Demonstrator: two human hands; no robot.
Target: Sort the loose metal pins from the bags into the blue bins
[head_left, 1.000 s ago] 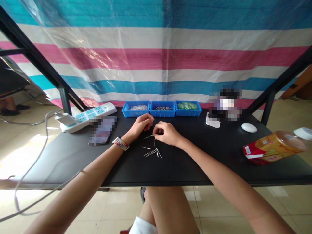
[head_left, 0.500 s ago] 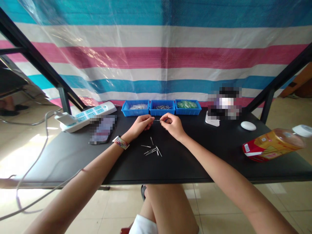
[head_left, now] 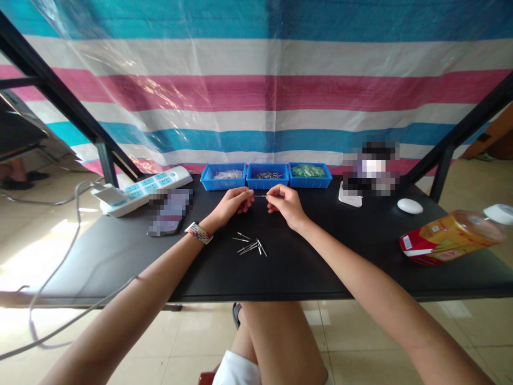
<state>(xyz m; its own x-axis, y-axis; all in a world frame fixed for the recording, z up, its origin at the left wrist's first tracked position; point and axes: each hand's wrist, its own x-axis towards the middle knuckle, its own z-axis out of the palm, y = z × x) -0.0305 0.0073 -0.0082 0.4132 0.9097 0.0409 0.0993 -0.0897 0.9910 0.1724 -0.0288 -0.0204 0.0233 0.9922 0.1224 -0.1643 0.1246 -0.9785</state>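
Note:
A thin silvery blind rivet [head_left: 260, 195] stretches level between my two hands, just above the black table. My left hand [head_left: 235, 204], with a patterned band at the wrist, pinches its left end. At the right end, the thumb and fingers of my right hand [head_left: 284, 203] are closed on it. Several more blind rivets [head_left: 249, 247] lie in a loose pile nearer to me. Behind my hands stands a blue bin [head_left: 267, 184] of similar metal pieces, between a bin [head_left: 223, 184] of clear plastic bags and one [head_left: 310, 183] of green packets.
A white power strip [head_left: 146, 188] and a phone [head_left: 171, 211] lie at the left, with grey cables near them. On the right are a white oval object [head_left: 410, 206], a white square item [head_left: 350, 195] and a large drink bottle [head_left: 449, 235]. A striped sheet [head_left: 256, 91] hangs behind.
My right hand has shifted slightly to the right, and more of the rivet shows between my fingers. One rivet at the back of the pile has dropped into a different angle.

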